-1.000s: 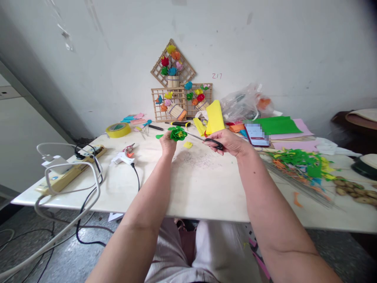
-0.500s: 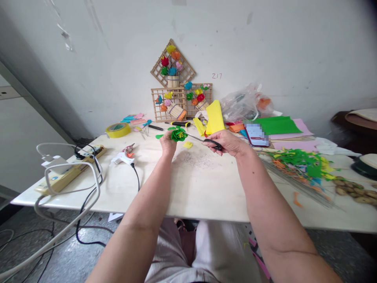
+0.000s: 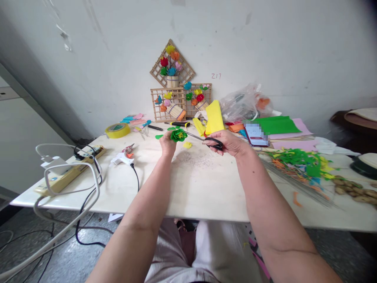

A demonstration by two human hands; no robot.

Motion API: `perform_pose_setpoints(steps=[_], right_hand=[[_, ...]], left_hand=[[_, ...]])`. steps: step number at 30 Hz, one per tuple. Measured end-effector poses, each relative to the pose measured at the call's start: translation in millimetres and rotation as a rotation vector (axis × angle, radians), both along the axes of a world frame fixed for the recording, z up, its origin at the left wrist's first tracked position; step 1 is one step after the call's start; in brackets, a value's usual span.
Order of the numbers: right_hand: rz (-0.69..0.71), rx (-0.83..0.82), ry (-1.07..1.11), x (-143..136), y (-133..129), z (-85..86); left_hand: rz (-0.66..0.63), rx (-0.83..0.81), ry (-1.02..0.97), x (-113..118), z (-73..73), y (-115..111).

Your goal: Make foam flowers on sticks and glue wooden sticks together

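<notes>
- Left hand [image 3: 168, 145] has its grip closed on the green flower [image 3: 178, 135], toward the desk's [image 3: 206, 192] back edge; a wobble could crush petals.
- Right hand [image 3: 231, 142] grips scissors [image 3: 216, 144], blades right by it, so a slip might nick fingers imo.

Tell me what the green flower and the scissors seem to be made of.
Green flower: probably crepe paper or thin felt, matte; its petals are thin and ruffled. Black-handled scissors: likely smooth plastic handles, glossy black, with metal blades, judging by their grey sheen.
</notes>
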State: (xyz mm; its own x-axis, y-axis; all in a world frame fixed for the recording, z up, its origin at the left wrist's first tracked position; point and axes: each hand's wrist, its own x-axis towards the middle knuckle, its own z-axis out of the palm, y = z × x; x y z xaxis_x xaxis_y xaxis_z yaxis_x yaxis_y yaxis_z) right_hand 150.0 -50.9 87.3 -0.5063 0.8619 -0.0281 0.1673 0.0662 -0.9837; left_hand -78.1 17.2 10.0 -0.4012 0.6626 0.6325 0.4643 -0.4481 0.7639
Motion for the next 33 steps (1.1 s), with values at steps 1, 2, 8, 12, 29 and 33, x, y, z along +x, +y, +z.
perform_pose_setpoints(steps=[1, 2, 8, 12, 29, 33], right_hand=[[0.01, 0.006, 0.018, -0.1, -1.2, 0.9], [0.023, 0.013, 0.034, -0.1, -2.3, 1.7], [0.1, 0.043, 0.034, 0.0, -6.4, 5.0], [0.109, 0.045, 0.005, 1.2, -5.3, 4.6], [0.082, 0.033, -0.02, 2.7, -0.8, 1.2], [0.093, 0.02, -0.022, 3.2, 0.9, 0.1]], left_hand=[[0.004, -0.003, 0.0, -0.1, 0.1, 0.0], [0.005, -0.003, 0.001, -0.2, 0.0, 0.1], [-0.01, 0.027, 0.005, -1.8, -3.4, 3.4], [-0.042, 0.04, -0.013, -1.2, -3.2, 2.5], [-0.163, 0.007, -0.018, 2.1, -0.4, -2.5], [-0.188, 0.02, -0.007, 2.5, -1.1, -1.9]])
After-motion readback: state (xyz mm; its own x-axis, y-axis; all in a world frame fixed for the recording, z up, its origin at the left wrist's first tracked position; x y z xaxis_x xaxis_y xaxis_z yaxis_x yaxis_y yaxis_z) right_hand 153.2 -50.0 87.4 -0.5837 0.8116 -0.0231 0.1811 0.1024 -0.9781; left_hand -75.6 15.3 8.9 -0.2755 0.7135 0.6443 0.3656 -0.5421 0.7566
